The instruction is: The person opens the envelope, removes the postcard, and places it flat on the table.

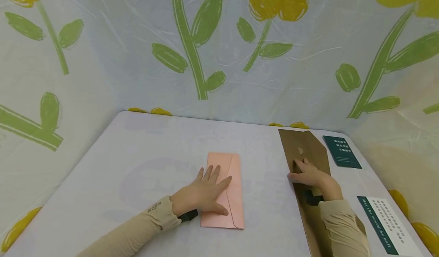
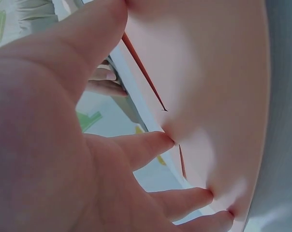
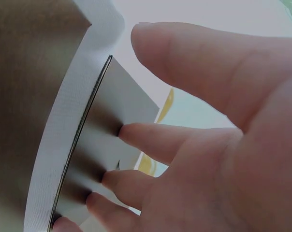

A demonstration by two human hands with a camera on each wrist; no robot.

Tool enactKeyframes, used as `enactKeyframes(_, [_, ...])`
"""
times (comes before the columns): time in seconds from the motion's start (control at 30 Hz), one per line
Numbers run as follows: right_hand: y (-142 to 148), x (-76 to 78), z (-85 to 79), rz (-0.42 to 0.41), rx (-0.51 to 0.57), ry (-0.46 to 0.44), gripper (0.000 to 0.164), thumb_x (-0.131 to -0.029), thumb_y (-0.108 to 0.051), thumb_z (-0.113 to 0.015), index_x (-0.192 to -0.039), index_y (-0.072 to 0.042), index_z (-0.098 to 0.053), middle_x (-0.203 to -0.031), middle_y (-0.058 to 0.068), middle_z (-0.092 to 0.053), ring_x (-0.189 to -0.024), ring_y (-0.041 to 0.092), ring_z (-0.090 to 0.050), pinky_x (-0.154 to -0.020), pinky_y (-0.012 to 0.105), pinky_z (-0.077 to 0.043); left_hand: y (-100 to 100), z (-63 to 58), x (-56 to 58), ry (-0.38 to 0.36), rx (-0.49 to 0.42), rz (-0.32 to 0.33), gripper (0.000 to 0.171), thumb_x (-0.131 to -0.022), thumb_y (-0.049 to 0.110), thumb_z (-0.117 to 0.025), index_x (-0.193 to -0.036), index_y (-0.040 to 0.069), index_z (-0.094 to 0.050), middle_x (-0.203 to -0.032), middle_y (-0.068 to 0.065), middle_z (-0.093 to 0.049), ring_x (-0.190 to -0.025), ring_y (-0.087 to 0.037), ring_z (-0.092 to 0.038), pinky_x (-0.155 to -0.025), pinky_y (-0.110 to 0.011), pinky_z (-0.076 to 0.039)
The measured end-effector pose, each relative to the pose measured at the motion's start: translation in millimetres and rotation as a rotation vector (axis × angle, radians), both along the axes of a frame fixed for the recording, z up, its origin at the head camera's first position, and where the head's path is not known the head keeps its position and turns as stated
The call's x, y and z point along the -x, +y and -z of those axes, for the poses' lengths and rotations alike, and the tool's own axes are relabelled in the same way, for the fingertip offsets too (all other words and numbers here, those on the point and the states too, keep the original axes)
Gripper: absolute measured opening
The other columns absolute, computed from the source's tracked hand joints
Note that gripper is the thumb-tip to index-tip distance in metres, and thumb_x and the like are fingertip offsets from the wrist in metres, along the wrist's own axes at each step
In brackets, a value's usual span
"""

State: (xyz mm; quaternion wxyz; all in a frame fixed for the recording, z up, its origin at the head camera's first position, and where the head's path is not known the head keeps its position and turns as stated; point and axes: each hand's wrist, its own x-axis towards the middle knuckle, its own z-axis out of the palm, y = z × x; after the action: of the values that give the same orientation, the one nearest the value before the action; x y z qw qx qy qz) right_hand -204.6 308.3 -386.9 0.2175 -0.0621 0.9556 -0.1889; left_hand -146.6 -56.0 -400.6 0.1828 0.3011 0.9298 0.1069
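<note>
A pink envelope (image 1: 234,196) lies lengthwise on the table, its long flap seam towards the right. My left hand (image 1: 204,192) is spread over it with fingers straight. In the left wrist view the fingertips (image 2: 167,139) press on the pink paper. To the right, my right hand (image 1: 308,174) rests its fingertips on a brown paper envelope (image 1: 310,144) with a pale half-round mark. A second brown piece (image 1: 313,230) lies nearer, partly under the right sleeve. In the right wrist view the fingertips (image 3: 126,129) touch the brown paper and the thumb stands off it.
A dark green card (image 1: 342,152) with white print lies at the far right. Nearer is a white card (image 1: 387,226) with a green band. The white table (image 1: 144,146) is bounded by flower-printed cloth walls (image 1: 137,58) at the back and sides.
</note>
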Motion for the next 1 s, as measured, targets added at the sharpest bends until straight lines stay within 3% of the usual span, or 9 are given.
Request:
enactKeyframes(0.37, [-5,1.2,-2.3,0.009,-0.022,-0.001,0.082,-0.099,-0.037,-0.055,-0.145,0.021,-0.020,-0.146,0.052,-0.004,-0.134,0.068,-0.007,-0.104,0.075,-0.015,-1,-0.9,-0.2,0.007,0.005,0.015,0.094,-0.085,0.061,-0.068,-0.158,0.017,-0.028,-0.162,-0.026,-0.009,-0.148,-0.047,-0.005,-0.116,-0.061,-0.008])
enactKeyframes(0.57, [-11,1.8,-7.3,-0.039,0.021,0.062,0.073,-0.098,-0.033,-0.056,-0.144,0.018,-0.029,-0.146,0.050,-0.013,-0.134,0.066,-0.014,-0.104,0.073,-0.023,-2,-0.3,0.2,0.006,-0.008,0.012,0.094,-0.085,0.061,-0.068,-0.158,0.016,-0.028,-0.162,-0.027,-0.008,-0.147,-0.049,-0.003,-0.117,-0.060,-0.008])
enactKeyframes(1.0, [-58,-4.2,-17.0,-0.086,0.081,0.089,0.079,-0.096,-0.034,-0.062,-0.147,0.015,-0.027,-0.151,0.045,-0.008,-0.140,0.059,-0.010,-0.108,0.072,-0.017,-1,2.4,3.0,-0.019,-0.039,0.004,0.100,-0.082,0.062,-0.071,-0.158,0.015,-0.026,-0.162,-0.026,-0.005,-0.147,-0.049,0.000,-0.117,-0.059,-0.011])
